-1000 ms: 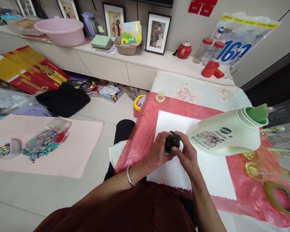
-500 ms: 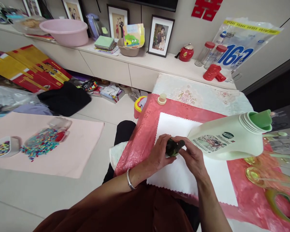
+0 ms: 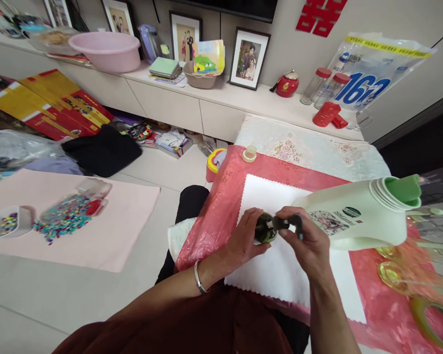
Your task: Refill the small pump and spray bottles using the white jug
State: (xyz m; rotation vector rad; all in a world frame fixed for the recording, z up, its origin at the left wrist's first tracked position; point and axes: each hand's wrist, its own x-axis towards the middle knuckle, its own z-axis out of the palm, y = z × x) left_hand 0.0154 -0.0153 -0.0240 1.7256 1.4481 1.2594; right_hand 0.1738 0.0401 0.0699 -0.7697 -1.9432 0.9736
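Observation:
My left hand [image 3: 245,237] is wrapped around a small dark green bottle [image 3: 265,230] over the white scallop-edged mat [image 3: 269,275]. In my right hand [image 3: 310,242] is a black pump head [image 3: 285,222], pinched between thumb and fingers. It sits just right of the bottle's mouth, with a pale stem between the two; how far the stem reaches into the bottle I cannot tell. Close behind my right hand stands a big pale green detergent bottle [image 3: 354,216], its cap off and a green spout showing. A small cream cap [image 3: 249,154] rests beyond the mat.
A red plastic cover [image 3: 214,221] lies under the mat. To the right are yellowish glasses [image 3: 393,275] and a tape roll [image 3: 437,322]. At the left, colourful beads [image 3: 64,219] are spread on a pink cloth [image 3: 107,246] beside a white container [image 3: 12,222]. A cabinet [image 3: 177,105] runs along the wall.
My right hand has moved right, drawing the black pump head away from the bottle's mouth, so a pale stem now shows. My left hand keeps its hold on the bottle.

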